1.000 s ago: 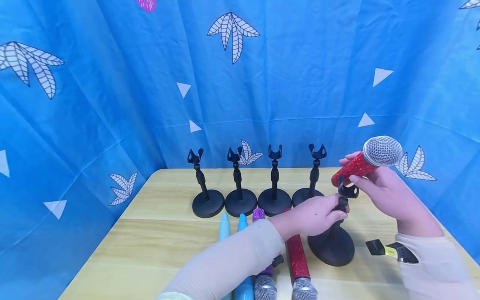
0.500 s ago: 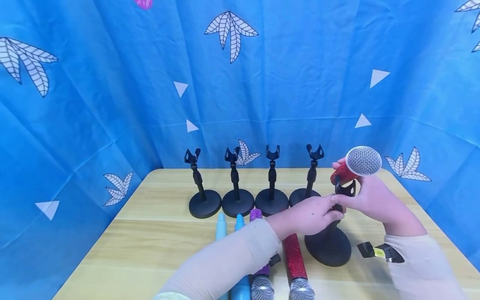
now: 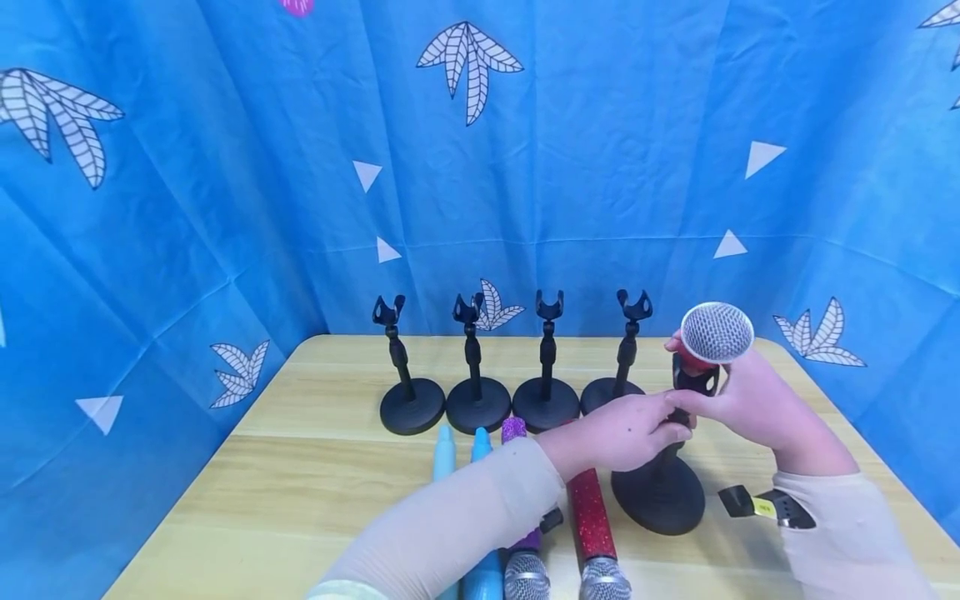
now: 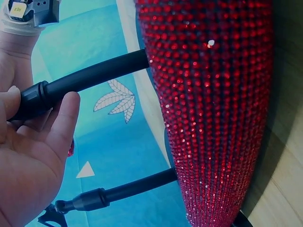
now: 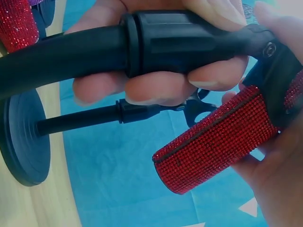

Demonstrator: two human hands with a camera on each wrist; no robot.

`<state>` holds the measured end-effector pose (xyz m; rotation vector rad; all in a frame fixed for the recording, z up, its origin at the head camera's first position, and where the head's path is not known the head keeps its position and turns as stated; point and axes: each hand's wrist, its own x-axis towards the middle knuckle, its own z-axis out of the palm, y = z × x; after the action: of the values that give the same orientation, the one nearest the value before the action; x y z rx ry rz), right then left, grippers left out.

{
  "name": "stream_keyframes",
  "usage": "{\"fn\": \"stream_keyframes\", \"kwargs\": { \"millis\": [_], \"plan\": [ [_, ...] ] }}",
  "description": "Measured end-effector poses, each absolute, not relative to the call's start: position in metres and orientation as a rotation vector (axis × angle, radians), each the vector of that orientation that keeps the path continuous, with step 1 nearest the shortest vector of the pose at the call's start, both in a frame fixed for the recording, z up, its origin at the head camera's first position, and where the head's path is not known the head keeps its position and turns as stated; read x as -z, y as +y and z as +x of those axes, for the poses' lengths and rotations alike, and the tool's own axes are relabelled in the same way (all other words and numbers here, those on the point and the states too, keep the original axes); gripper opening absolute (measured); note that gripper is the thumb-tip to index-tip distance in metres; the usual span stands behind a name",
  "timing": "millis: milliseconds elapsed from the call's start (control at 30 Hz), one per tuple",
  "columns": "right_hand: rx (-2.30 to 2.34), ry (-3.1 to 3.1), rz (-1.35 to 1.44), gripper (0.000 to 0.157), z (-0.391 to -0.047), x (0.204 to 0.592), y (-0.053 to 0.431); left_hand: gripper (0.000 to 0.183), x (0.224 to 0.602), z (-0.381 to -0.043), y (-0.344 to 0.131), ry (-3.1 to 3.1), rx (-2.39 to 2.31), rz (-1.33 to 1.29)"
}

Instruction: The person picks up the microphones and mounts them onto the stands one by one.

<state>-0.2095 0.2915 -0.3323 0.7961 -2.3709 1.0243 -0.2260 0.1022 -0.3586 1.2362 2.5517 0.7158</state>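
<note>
Your left hand [image 3: 626, 433]: You are wrapping your fingers around the pole of the front stand [image 3: 660, 496], just under its clip [image 3: 695, 379].
Your right hand [image 3: 761, 404]: You are gripping the shiny red mic [image 3: 717, 333] from behind, and your thumb is reaching over to your left hand, by the neck of the stand.
Shiny red mic: It is sitting between the two arms of the clip, above the table's right side. Its silver head is facing you and its handle is sloping down behind. I cannot tell if it is pushed all the way in.
Front stand: It is standing nearly upright toward the table's right edge, nearer to you than the row.
Row of four black stands [image 3: 546, 405]: They are standing side by side near the far edge of the table [image 3: 247, 500], with their clips holding nothing.
Second red mic [image 3: 592, 517]: It is lying just left of the front stand, with its head pointing to the near edge.
Purple mic [image 3: 527, 575]: It is lying left of that, partly hiding under your left sleeve [image 3: 457, 517].
Two blue sticks [image 3: 481, 446]: They are lying further left, also going under the sleeve.
</note>
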Motion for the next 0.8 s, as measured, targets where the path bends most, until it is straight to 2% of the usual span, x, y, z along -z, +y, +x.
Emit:
{"fn": "stream_keyframes", "kwargs": {
  "millis": [200,533,600,733,800],
  "plan": [
    [-0.992,-2.351,0.850,0.068,-0.209,0.329,0.293,0.039,0.357,-0.225,0.102,2.530,-0.724,1.198],
    [-0.835,-2.280,0.967,0.074,-0.203,0.324,0.296,0.032,0.360,-0.226,0.105,2.559,-0.717,1.252],
    [-0.810,-2.305,0.952,0.083,-0.201,0.321,0.294,0.030,0.361,-0.226,0.105,2.561,-0.716,1.263],
    [-0.737,-2.363,0.867,0.118,-0.197,0.316,0.289,0.026,0.361,-0.226,0.105,2.573,-0.709,1.276],
    [-0.711,-2.380,0.845,0.125,-0.197,0.315,0.287,0.026,0.361,-0.227,0.105,2.577,-0.701,1.280]
  ]
}}
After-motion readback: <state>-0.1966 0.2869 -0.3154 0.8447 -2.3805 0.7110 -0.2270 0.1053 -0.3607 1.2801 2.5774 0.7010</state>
